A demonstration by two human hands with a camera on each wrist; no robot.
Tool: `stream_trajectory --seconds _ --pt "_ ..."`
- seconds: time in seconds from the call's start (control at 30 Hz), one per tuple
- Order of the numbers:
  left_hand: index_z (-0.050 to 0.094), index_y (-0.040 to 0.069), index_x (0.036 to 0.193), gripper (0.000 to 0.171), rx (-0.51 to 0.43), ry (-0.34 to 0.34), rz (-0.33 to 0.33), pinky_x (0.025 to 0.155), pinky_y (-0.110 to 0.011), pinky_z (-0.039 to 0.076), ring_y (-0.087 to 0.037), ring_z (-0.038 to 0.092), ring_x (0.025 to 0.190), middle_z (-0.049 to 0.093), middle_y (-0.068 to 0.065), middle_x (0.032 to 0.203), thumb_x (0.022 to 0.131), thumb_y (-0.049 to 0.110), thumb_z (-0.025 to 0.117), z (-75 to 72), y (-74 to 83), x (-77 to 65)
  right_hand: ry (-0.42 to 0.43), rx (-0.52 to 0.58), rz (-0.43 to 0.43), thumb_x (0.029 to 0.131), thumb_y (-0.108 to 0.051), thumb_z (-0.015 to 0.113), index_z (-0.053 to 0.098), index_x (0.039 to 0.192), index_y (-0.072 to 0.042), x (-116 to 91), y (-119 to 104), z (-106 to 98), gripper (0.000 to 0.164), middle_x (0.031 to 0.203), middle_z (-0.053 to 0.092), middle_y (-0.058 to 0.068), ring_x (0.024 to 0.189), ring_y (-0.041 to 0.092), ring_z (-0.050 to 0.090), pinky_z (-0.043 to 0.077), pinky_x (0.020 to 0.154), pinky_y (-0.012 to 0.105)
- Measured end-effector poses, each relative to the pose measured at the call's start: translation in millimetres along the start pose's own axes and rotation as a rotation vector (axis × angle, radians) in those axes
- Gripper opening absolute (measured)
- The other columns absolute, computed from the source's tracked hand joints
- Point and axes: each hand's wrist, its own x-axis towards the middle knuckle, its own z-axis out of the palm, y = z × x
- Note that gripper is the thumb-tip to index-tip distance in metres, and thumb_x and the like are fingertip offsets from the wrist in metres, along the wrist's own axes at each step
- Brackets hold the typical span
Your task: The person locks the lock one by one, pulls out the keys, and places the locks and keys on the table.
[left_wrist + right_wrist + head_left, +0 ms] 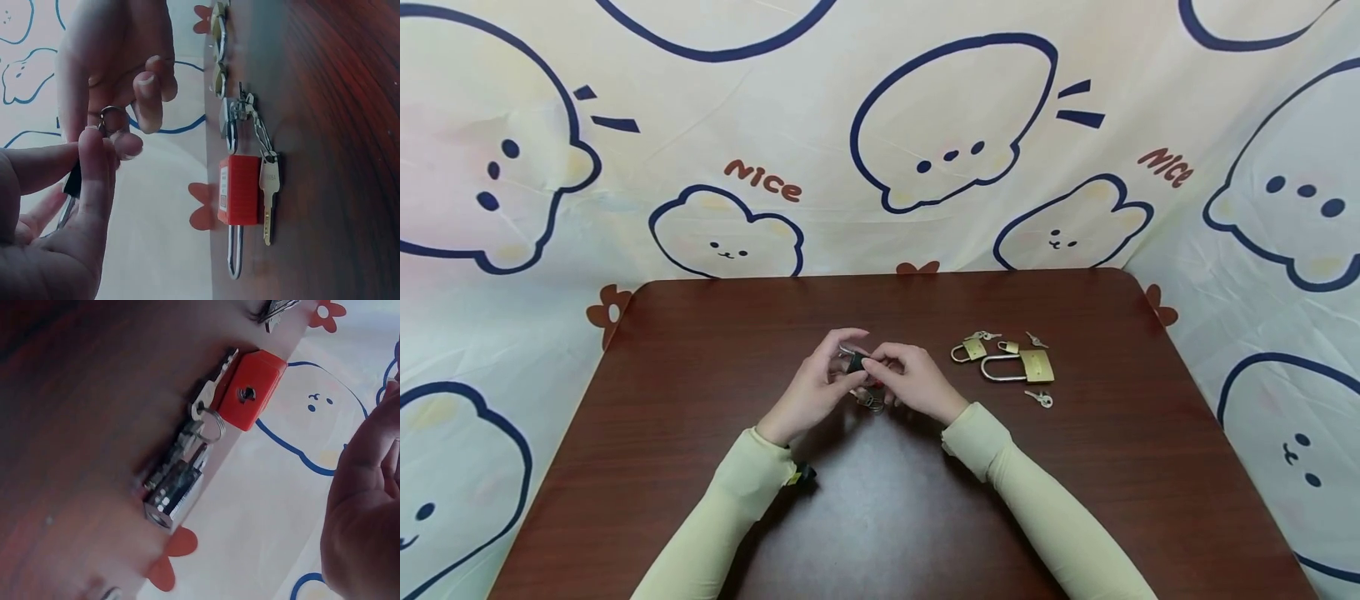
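Note:
My left hand (820,379) grips a small black padlock (855,362), its metal shackle (66,212) showing past the fingers in the left wrist view. Opposite it, my right hand (917,379) has thumb and fingers pinched close to the lock's end. A small metal key ring (114,119) shows at those right fingertips; whatever is attached is mostly covered by them. Below the hands, a red padlock (240,190) lies on the table with a silver key (270,194) beside it. Close to that is a shiny silver padlock (175,494) with ringed keys (203,403).
To the right on the brown table (1075,500) lie a large brass padlock (1037,367), a medium one (973,348) and a tiny one (1008,347). Loose keys (1040,399) are around them. A cartoon-printed cloth (820,233) stands behind the table.

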Motion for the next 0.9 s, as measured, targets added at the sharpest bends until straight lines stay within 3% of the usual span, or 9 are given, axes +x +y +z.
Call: stream_trajectory --seconds 0.23,0.3,0.43,0.63,0.73,0.9 --pt "0.03 0.021 0.148 0.06 -0.129 0.01 -0.022 0.08 -0.043 0.06 -0.028 0.067 0.095 0.058 -0.018 0.128 0.097 0.004 0.057 1.5 -1.6 -0.5 0.022 0.063 0.008 0.097 -0.014 0.06 0.066 0.095 0.0 -7 -20 -4 0.016 0.073 0.067 0.02 0.051 0.035 0.059 0.055 0.048 0.055" --pt "0.032 0.018 0.147 0.054 -0.189 0.02 -0.031 0.083 -0.048 0.059 -0.031 0.067 0.097 0.059 -0.02 0.128 0.099 0.005 0.054 1.3 -2.1 -0.7 0.016 0.065 0.002 0.097 -0.011 0.059 0.065 0.095 0.003 -11 -29 -7 0.015 0.072 0.066 0.016 0.052 0.036 0.059 0.055 0.048 0.052" --pt "0.043 0.01 0.138 0.039 -0.261 0.033 0.001 0.087 -0.061 0.053 -0.038 0.066 0.099 0.059 -0.025 0.125 0.1 0.006 0.052 1.2 -4.0 -0.8 0.003 0.11 0.016 0.098 -0.01 0.058 0.063 0.096 0.007 -13 -32 -13 0.017 0.073 0.067 0.018 0.051 0.034 0.058 0.052 0.043 0.034" --pt "0.056 0.005 0.124 0.026 -0.237 0.042 0.012 0.087 -0.048 0.058 -0.041 0.066 0.097 0.062 -0.023 0.117 0.1 0.016 0.054 2.6 -3.2 0.1 -0.008 0.275 0.069 0.099 -0.019 0.058 0.062 0.094 0.006 -6 -3 -13 0.026 0.072 0.066 0.025 0.046 0.017 0.055 0.048 0.042 0.03" --pt "0.058 -0.001 0.119 0.027 -0.272 0.064 0.0 0.089 -0.046 0.057 -0.041 0.065 0.1 0.062 -0.026 0.118 0.103 0.02 0.05 4.5 -2.5 0.3 -0.009 0.325 0.087 0.099 -0.022 0.058 0.062 0.092 0.003 -4 4 -12 0.026 0.069 0.064 0.017 0.045 0.014 0.054 0.046 0.041 0.022" --pt "0.061 -0.005 0.11 0.028 -0.291 0.087 -0.006 0.087 -0.038 0.059 -0.036 0.066 0.1 0.063 -0.027 0.119 0.103 0.019 0.05 5.8 -3.7 0.6 -0.022 0.353 0.103 0.099 -0.023 0.058 0.061 0.09 0.003 -3 6 -11 0.028 0.065 0.063 0.004 0.045 0.013 0.054 0.046 0.042 0.02"
